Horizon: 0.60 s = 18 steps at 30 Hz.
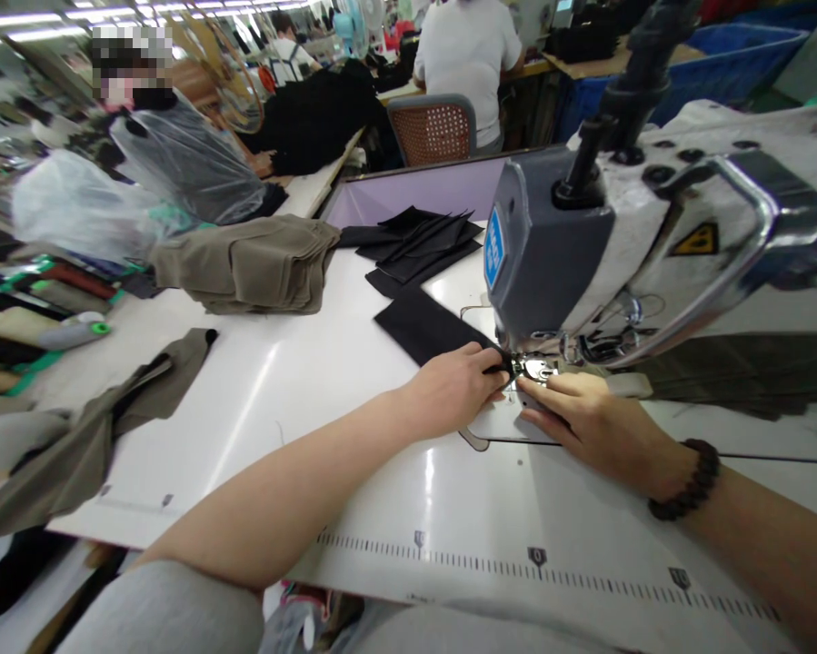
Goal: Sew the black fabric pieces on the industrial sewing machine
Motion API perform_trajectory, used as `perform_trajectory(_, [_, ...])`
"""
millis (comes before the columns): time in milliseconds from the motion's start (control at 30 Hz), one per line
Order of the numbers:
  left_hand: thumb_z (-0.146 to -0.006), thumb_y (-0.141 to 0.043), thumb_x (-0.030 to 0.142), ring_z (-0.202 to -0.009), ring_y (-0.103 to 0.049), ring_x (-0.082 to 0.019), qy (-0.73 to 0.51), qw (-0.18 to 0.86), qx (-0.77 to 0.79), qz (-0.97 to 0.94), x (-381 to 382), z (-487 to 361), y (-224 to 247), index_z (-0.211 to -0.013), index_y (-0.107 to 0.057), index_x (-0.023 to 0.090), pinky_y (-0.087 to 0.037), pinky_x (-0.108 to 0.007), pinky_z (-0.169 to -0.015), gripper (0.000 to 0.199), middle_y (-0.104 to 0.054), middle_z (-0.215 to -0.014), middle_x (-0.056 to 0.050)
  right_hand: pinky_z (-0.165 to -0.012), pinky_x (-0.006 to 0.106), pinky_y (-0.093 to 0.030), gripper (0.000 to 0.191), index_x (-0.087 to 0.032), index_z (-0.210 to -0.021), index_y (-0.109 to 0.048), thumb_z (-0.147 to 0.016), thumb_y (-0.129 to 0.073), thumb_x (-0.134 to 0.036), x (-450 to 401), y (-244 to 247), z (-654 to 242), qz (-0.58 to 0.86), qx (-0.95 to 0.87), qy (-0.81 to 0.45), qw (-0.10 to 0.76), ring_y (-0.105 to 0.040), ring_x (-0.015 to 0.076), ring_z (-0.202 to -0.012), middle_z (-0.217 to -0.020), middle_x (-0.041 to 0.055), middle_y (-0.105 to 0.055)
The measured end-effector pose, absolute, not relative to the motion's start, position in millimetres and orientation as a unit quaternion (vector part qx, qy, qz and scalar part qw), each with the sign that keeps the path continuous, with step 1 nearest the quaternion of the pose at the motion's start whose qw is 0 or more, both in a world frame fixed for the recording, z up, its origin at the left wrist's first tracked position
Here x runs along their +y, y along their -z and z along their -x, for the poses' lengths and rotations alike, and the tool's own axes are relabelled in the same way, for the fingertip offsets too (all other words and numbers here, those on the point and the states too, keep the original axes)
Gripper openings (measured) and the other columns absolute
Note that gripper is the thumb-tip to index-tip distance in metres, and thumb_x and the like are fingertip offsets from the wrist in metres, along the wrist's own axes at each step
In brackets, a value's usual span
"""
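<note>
A black fabric piece (435,327) lies slantwise on the white machine table, one corner at the presser foot (527,366) of the sewing machine (551,236). My left hand (459,386) pinches that corner, fingers curled just left of the needle area. On the other side, my right hand (592,422) lies nearly flat on the machine bed, its outstretched fingertips close to the foot. A dark beaded bracelet (687,481) circles my right wrist. The fabric under the foot is mostly hidden by my fingers.
Behind the fabric lies a pile of black fabric pieces (422,245). A stack of olive cloth (251,263) sits to the left, with another olive piece (142,391) nearer. Thread cones (74,331) lie at far left. A printed ruler scale (537,556) runs along the front edge.
</note>
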<state>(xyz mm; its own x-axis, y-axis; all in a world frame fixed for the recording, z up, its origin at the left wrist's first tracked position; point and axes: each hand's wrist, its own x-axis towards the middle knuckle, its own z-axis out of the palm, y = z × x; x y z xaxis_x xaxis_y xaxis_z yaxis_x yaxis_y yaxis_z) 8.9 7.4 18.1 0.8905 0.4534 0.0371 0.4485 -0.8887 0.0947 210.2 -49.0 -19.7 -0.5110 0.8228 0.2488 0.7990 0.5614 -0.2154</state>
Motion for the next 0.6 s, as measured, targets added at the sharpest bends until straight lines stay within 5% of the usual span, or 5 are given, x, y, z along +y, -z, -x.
perform_trajectory(600, [-0.088,-0.045,0.031,-0.089,-0.05,-0.02,-0.015,0.078,0.243,-0.967,-11,-14,-17,-0.09,-0.061,0.01,-0.044,-0.03,-0.08,0.027,-0.05,-0.092,-0.009,-0.064,0.028,-0.042,0.033,-0.014,-0.105,-0.06,-0.089,-0.039,-0.034,-50,20,-214,0.432,-0.883,-0.043,0.175,-0.055,0.0149,-0.068,-0.072,0.0051,-0.059])
